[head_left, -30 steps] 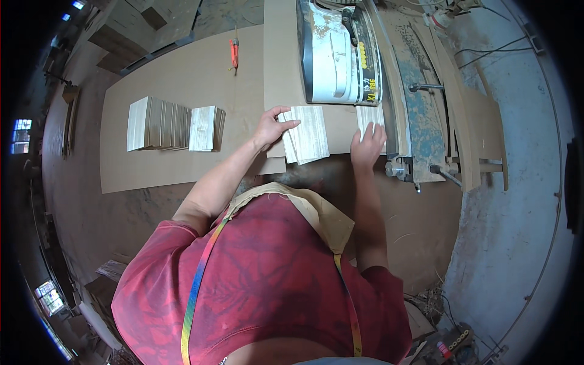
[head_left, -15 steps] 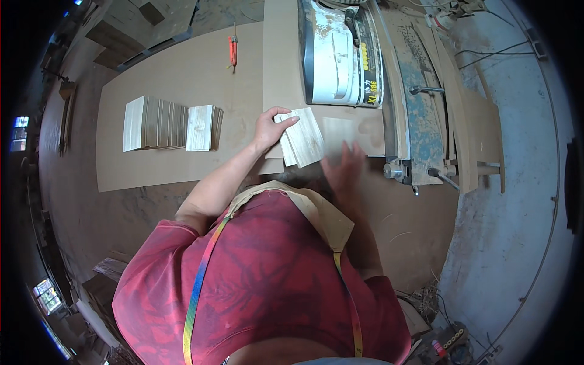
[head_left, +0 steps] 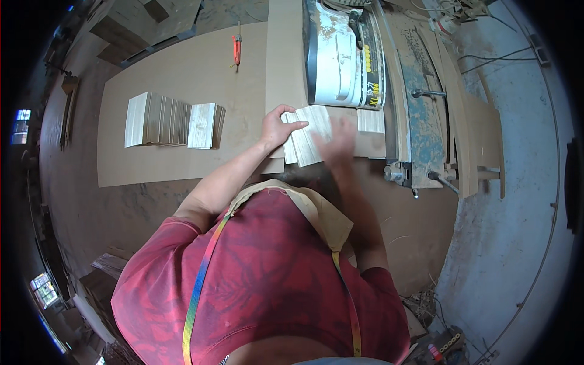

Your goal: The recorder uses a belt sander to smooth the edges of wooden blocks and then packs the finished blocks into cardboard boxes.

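My left hand grips a few thin, pale wooden boards by their left edge, thumb on top and fingers beneath. They are slightly fanned. Over their right edge is my right hand, smeared by motion, so its fingers and whether it holds anything cannot be made out. Farther right, a single pale board lies by the lower edge of a white machine housing.
A row of upright boards stands at left on the brown sheet, beside a smaller stack. A red-handled tool lies beyond. At right runs a blue, worn machine bed with metal levers.
My right hand has swung up and left onto the boards' right edge. The loose pale board now shows farther right, near the white housing. My left hand keeps its grip.
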`<state>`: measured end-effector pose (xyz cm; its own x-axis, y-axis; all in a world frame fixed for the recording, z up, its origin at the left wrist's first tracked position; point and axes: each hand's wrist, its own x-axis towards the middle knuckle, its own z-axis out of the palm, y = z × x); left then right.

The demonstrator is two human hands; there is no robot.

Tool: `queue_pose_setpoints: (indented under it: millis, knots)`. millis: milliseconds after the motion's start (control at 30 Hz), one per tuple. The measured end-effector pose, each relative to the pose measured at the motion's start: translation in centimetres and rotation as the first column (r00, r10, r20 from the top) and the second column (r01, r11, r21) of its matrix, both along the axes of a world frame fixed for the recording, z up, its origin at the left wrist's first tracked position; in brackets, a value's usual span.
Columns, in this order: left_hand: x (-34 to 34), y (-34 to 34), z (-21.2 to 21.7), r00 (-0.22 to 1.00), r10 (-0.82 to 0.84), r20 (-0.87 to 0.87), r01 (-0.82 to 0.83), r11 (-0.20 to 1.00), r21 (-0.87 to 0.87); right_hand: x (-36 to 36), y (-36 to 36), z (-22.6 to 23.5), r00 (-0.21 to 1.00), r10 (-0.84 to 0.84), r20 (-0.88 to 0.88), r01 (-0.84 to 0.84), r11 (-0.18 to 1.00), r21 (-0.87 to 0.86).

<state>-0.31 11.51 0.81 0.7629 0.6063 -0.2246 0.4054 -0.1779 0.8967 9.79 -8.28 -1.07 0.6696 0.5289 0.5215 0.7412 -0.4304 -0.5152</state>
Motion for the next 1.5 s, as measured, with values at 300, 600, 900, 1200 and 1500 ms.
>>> queue_pose_setpoints:
  millis: [300,600,900,1200,1500]
  knots:
    - [-2.3,1.4,-0.3,0.966,-0.029,0.259,0.081,0.978,-0.191,-3.1,-9.3,-0.1,0.983,-0.174,0.064,0.183,0.966,-0.18]
    - [-1.5,1.0,-0.1,0.977,-0.101,0.187,0.144,0.961,-0.236,7.1,-4.9,-2.4,0.924,-0.326,0.202,0.354,0.927,-0.125]
    - [-0.2,-0.9,-1.3,0.994,0.084,0.076,-0.075,0.991,-0.111,-3.7,-1.9,1.6,0.996,-0.055,-0.064,0.05,0.995,-0.083]
    - [-1.9,1.6,-0.1,0.985,0.126,0.115,-0.078,0.933,-0.352,-0.9,-9.9,0.3,0.951,-0.295,0.093,0.31,0.907,-0.286]
    - [1.1,-0.4,0.1,1.0,0.029,-0.004,-0.029,0.995,-0.096,6.4,-3.1,-2.9,0.936,-0.323,0.141,0.337,0.937,-0.095]
